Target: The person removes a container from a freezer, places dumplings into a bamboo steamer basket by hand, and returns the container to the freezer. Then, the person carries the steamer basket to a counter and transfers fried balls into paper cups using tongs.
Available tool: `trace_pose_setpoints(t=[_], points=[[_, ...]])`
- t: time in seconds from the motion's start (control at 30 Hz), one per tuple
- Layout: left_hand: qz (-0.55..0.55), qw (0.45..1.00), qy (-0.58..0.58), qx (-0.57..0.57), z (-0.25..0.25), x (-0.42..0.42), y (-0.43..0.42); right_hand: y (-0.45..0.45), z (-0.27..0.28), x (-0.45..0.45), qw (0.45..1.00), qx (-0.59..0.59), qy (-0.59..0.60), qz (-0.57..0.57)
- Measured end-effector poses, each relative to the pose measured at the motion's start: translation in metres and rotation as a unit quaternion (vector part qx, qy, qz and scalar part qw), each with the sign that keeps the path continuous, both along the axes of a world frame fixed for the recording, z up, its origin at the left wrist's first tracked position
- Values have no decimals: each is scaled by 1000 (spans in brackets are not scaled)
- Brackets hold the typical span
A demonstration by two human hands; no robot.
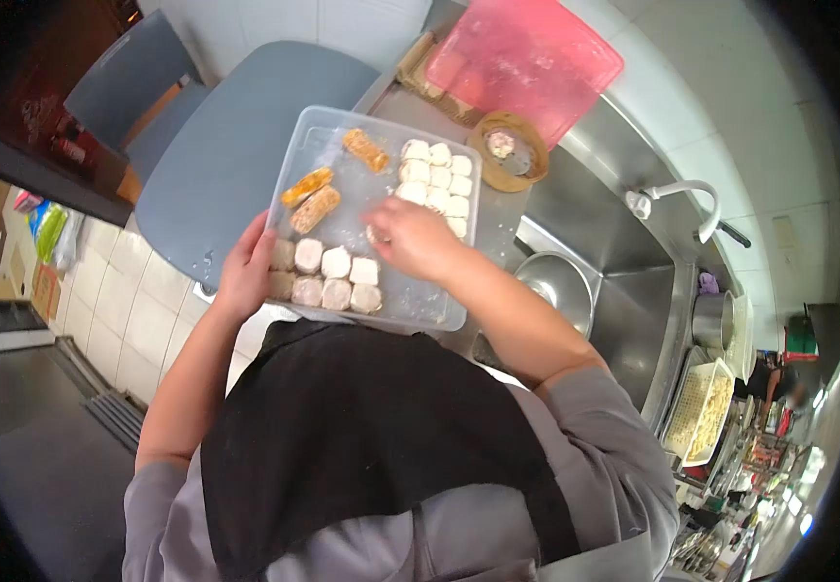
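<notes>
A shallow clear plastic tray (362, 315) is tilted in front of me. My left hand (246, 272) is closed on its left edge. Over the middle of the tray, my right hand (412, 238) has its fingers drawn together around a small white dumpling (373, 234), mostly covered by the fingers. Pale dumplings (337, 262) stand in rows along the near side. Whiter dumplings (438, 176) fill the far right corner. Three orange-brown rolls (366, 150) lie at the upper left of the tray.
Beyond the tray, a round bamboo steamer (534, 175) holds a pinkish dumpling. A translucent pink lid (527, 63) leans behind it. On the right are a steel sink (633, 301), a metal bowl (556, 281) and a white faucet (682, 194). A grey-blue table (236, 145) stands left.
</notes>
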State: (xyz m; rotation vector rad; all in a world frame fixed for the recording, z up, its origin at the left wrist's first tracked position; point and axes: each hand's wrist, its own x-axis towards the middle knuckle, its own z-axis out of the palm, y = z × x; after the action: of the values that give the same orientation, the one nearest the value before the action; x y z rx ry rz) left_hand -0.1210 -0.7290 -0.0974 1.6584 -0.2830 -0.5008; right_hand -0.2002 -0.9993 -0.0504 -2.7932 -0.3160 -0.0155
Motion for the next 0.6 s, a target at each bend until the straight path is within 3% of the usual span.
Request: trace_pose_setpoints(t=[0.13, 0.3, 0.37, 0.43, 0.6], points=[[6, 1000, -15, 18, 9, -3, 0, -7, 19, 0, 998, 35, 33, -38], [10, 1000, 22, -11, 12, -5, -3, -96, 73, 20, 963, 66, -100, -241], [8, 1000, 14, 7, 14, -5, -3, -153, 90, 28, 940, 96, -69, -320], [7, 1000, 0, 12, 12, -4, -2, -194, 99, 29, 926, 10, -27, -375], [3, 1000, 7, 8, -2, 1, 1, -233, 85, 33, 906, -63, 64, -414]])
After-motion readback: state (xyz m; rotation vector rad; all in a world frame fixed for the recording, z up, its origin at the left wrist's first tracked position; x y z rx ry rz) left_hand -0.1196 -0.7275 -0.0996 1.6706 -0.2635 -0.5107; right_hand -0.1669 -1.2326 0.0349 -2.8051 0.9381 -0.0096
